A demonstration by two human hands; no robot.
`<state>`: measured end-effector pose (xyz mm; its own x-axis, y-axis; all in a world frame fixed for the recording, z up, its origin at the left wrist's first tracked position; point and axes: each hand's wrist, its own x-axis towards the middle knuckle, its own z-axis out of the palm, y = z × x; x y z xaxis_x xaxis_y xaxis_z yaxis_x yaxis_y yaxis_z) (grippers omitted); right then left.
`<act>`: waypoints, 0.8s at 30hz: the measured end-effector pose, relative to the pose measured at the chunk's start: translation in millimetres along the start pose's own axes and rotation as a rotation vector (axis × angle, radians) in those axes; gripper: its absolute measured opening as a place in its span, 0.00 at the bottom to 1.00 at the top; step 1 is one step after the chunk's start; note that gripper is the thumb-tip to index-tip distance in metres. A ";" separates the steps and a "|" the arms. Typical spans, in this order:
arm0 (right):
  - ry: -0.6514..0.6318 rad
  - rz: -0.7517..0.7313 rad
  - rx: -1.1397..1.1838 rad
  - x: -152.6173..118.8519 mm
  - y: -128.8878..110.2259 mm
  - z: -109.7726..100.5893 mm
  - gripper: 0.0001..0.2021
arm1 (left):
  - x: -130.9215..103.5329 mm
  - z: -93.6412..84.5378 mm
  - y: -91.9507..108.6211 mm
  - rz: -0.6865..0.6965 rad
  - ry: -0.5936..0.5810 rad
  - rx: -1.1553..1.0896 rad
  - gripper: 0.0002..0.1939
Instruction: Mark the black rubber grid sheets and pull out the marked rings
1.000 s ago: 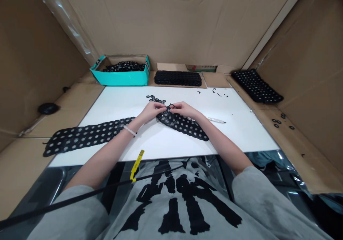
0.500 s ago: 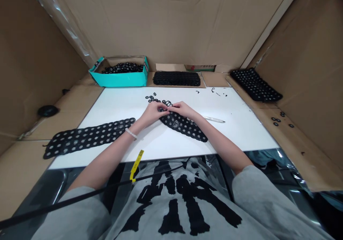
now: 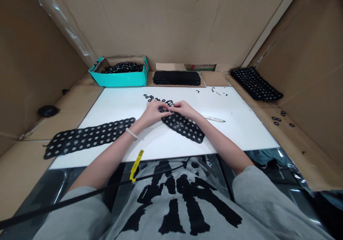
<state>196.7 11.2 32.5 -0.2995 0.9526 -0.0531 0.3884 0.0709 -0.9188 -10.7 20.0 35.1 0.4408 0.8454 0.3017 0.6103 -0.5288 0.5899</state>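
- Left hand, right hand: both pinching the dotted black strip at its far end.
- Location: slanting over the white tabletop.
- Hazard: a sideways slip could scatter nearby loose rings.

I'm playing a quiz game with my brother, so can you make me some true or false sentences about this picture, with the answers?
1. The left hand and right hand are both touching one dotted strip. True.
2. The bracelet is on the right wrist. False: the bracelet is on the left wrist.
3. The turquoise box has black pieces in it. True.
4. The pen-like tool is inside the box. False: it lies on the white board.
5. The tag on the black strap is yellow. True.
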 end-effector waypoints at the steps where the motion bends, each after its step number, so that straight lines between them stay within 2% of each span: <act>1: -0.019 -0.004 0.004 -1.0 -0.9 -0.8 0.25 | 0.1 3.9 1.5 -0.003 -0.037 -0.060 0.16; 3: -0.090 0.034 0.006 -3.4 -2.4 -4.7 0.24 | 2.7 9.6 -3.7 -0.092 -0.030 -0.208 0.15; 5: -0.145 0.087 0.009 -5.7 -3.9 -8.9 0.21 | 7.2 11.7 -16.1 -0.255 0.048 -0.389 0.16; 7: -0.137 0.111 0.016 -7.3 -5.8 -11.1 0.19 | 11.5 10.4 -28.6 -0.408 0.134 -0.518 0.17; 8: -0.116 0.115 0.020 -7.8 -6.7 -11.1 0.18 | 13.0 8.8 -32.8 -0.436 0.165 -0.523 0.16; 9: -0.097 0.118 0.024 -8.2 -7.6 -10.6 0.17 | 13.9 6.7 -35.1 -0.417 0.192 -0.477 0.14; 11: -0.080 0.127 0.029 -8.5 -8.6 -9.2 0.17 | 14.0 1.9 -34.5 -0.284 0.240 -0.277 0.10; 14: -0.090 0.145 0.030 -8.7 -8.7 -8.3 0.17 | 12.0 -4.1 -27.6 -0.148 0.289 -0.046 0.11; 19: -0.086 0.077 0.030 -9.5 -8.8 -9.0 0.16 | 11.2 -6.7 -22.6 -0.172 0.015 -0.222 0.19; 21: -0.088 0.071 0.027 -9.6 -9.0 -8.3 0.16 | 11.2 -6.6 -21.2 -0.179 -0.011 -0.275 0.20; 24: -0.086 0.076 0.031 -8.8 -8.7 -6.4 0.17 | 10.5 -4.5 -19.1 -0.201 0.011 -0.328 0.20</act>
<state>201.6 4.1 43.4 -0.3443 0.9260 -0.1546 0.3860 -0.0105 -0.9224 -20.7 39.3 30.4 0.3257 0.9314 0.1626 0.4398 -0.3014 0.8460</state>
